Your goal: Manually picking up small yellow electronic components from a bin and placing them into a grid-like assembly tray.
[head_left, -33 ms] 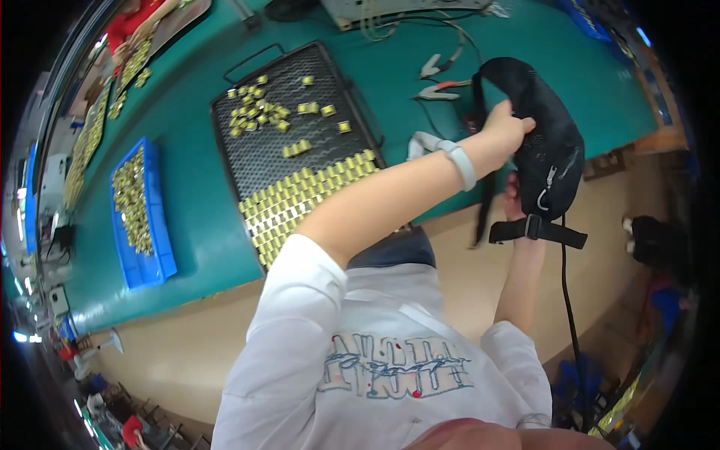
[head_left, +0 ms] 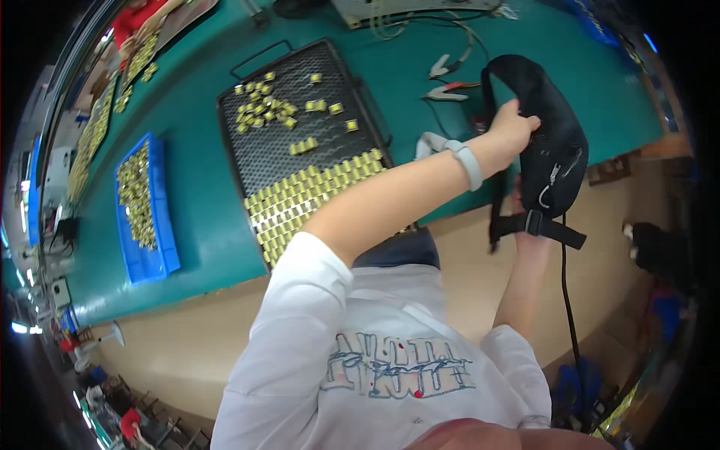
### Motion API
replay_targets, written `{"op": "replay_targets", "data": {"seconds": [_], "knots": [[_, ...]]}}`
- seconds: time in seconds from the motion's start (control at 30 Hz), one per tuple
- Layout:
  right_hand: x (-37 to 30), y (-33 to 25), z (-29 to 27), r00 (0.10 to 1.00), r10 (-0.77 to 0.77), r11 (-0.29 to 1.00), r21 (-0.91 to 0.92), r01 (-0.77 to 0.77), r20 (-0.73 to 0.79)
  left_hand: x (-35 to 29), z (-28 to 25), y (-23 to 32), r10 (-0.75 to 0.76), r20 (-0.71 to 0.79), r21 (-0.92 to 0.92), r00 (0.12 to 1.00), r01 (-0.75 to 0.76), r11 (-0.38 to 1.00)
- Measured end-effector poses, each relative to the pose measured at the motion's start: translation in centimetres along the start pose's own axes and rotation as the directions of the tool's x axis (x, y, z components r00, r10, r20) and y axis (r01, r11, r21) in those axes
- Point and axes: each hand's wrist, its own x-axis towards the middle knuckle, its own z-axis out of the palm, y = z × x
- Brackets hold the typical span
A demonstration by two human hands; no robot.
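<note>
A black waist bag with a zip and straps is held up at the table's right front edge. My left hand, with a pale band on its wrist, grips the bag's left side, thumb on the fabric. My right hand is under the lower end of the bag; its fingers are mostly hidden behind the bag and strap. A strap with a black buckle hangs across my right wrist.
A black mesh tray holds rows of small yellow parts and a loose pile. Left of it stands a blue bin of similar parts. Clip leads lie beyond my left hand. At far left, a person in red handles parts.
The bag has barely moved. Its loose left strap has swung slightly right, toward the buckle strap. The table and trays appear shifted slightly right in the picture.
</note>
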Motion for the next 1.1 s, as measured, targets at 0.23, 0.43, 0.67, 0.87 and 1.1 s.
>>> {"op": "replay_targets", "data": {"seconds": [0.23,0.43,0.67,0.87,1.1], "knots": [[-3.1,1.5,1.3,0.828,-0.317,0.932,-0.007,0.361,0.462,-4.1,-1.2,2.2,-0.222,-0.065,-0.046,0.973,0.219,0.975],[-1.7,2.2,2.2,0.942,-0.264,0.952,-0.103,0.290,0.205,-11.0,-4.1,1.9,-0.273,0.066,0.369,0.960,0.230,0.900],[3.1,1.0,3.9,0.826,-0.563,0.806,-0.213,0.552,0.010,-16.8,-3.4,3.6,-0.221,0.167,0.664,0.961,0.056,0.746],[6.6,-0.7,4.3,0.852,-0.508,0.859,-0.156,0.488,-0.129,-18.3,-3.2,4.0,-0.317,0.339,0.695,0.886,-0.009,0.719],[-0.4,3.3,3.5,0.942,-0.301,0.572,-0.762,0.304,0.149,-23.1,-6.6,9.6,-0.478,0.408,0.778,0.778,-0.023,0.628]]}}
